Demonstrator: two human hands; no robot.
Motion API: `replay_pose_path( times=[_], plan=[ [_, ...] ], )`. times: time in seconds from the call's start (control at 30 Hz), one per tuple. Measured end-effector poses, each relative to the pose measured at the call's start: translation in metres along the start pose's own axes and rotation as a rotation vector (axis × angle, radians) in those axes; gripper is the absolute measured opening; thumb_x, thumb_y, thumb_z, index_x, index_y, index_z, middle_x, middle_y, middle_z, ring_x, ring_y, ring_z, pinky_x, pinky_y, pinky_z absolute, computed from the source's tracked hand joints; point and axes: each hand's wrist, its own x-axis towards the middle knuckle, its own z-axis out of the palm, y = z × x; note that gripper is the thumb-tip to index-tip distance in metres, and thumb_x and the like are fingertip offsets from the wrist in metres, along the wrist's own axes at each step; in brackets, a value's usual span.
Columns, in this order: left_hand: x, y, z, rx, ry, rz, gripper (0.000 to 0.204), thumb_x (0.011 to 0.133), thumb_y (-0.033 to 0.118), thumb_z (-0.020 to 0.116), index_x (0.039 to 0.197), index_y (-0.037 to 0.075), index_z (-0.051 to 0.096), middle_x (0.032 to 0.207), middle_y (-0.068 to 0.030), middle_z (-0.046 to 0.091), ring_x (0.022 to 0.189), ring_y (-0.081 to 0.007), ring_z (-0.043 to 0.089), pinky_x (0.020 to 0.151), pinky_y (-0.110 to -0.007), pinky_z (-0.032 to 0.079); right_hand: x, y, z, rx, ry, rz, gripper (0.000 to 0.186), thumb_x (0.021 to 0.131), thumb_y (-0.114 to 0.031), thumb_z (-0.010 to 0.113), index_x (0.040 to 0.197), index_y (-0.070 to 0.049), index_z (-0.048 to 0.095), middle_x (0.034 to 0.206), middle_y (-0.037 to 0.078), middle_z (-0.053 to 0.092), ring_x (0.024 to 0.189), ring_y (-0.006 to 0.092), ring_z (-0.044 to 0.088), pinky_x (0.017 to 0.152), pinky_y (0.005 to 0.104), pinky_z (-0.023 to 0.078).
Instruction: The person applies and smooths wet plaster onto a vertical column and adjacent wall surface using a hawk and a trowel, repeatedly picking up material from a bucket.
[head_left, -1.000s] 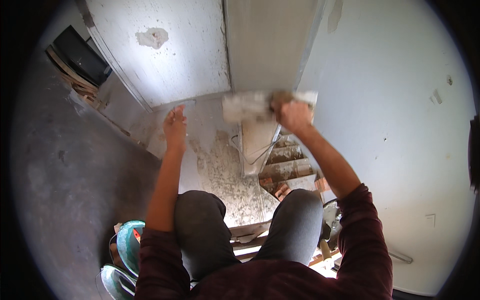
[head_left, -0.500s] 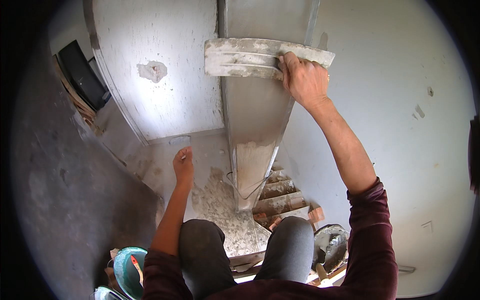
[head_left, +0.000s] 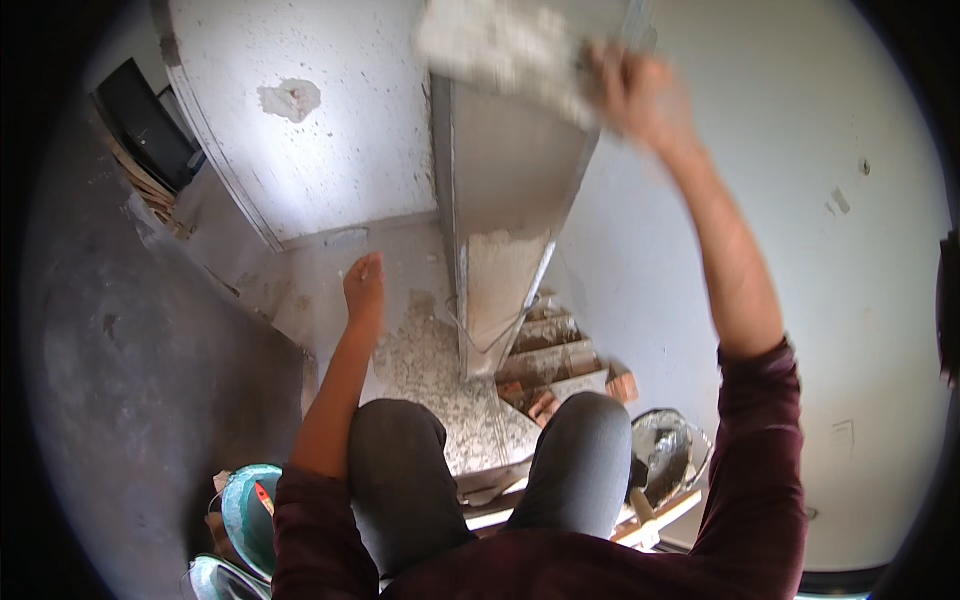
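Observation:
My right hand (head_left: 645, 100), blurred by motion, is closed on a long plastering float (head_left: 505, 45) smeared with pale plaster. The float is tilted in front of the upper part of a grey plastered pillar (head_left: 515, 170) and runs up to the picture's top edge; whether it touches the surface cannot be told. Darker, smooth plaster covers the pillar above a lighter patch (head_left: 500, 265) near its foot. Low on the left, my left hand (head_left: 366, 280) hangs away from the pillar with its fingers curled closed; anything inside them is hidden.
Below me lies a plaster-spattered floor (head_left: 455, 425), with brick-edged steps (head_left: 550, 350) beside the pillar. A plaster bucket (head_left: 665, 450) stands by my right knee. At lower left are a teal bucket (head_left: 235, 510) with a red-handled brush (head_left: 264, 498) and another pail (head_left: 222, 580).
My right hand has lifted the float upward, and it now slants down to the right. The view has shifted slightly, and my left hand stays curled low on the left.

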Motion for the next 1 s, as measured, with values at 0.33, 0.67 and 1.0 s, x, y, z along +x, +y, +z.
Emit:
replay_pose_path(
  times=[0.33, 0.67, 1.0],
  plan=[
    [-0.010, 0.007, -0.005, -0.029, 0.008, -0.171, 0.032, 0.099, 0.031, 0.056, 0.117, 0.006, 0.065, 0.111, -0.0013, 0.062, 0.096, -0.0142, 0.053, 0.088, -0.029, 0.042, 0.009, -0.014, -0.005, -0.014, -0.012, -0.015, 0.040, 0.096, -0.043, 0.053, 0.095, -0.009, 0.073, 0.071, 0.020, 0.066, 0.067, 0.0393, 0.065, 0.063, 0.0464, 0.052],
    [0.000, -0.010, -0.008, -0.048, 0.008, -0.116, 0.035, 0.099, 0.032, 0.055, 0.119, 0.004, 0.064, 0.113, -0.0022, 0.060, 0.097, -0.0140, 0.053, 0.091, -0.029, 0.043, -0.200, -0.044, 0.127, -0.258, -1.019, -0.087, 0.037, 0.097, -0.039, 0.048, 0.093, -0.010, 0.070, 0.080, 0.014, 0.071, 0.077, 0.0235, 0.071, 0.061, 0.0467, 0.056],
    [0.009, -0.011, -0.015, -0.024, -0.009, -0.169, 0.032, 0.098, 0.036, 0.058, 0.121, 0.016, 0.065, 0.121, 0.0038, 0.060, 0.100, -0.0133, 0.052, 0.089, -0.033, 0.042, 0.037, 0.004, -0.020, 0.133, 0.205, -0.185, 0.044, 0.096, -0.044, 0.052, 0.084, -0.008, 0.073, 0.065, 0.018, 0.066, 0.061, 0.0343, 0.066, 0.059, 0.0446, 0.053]
  ],
)
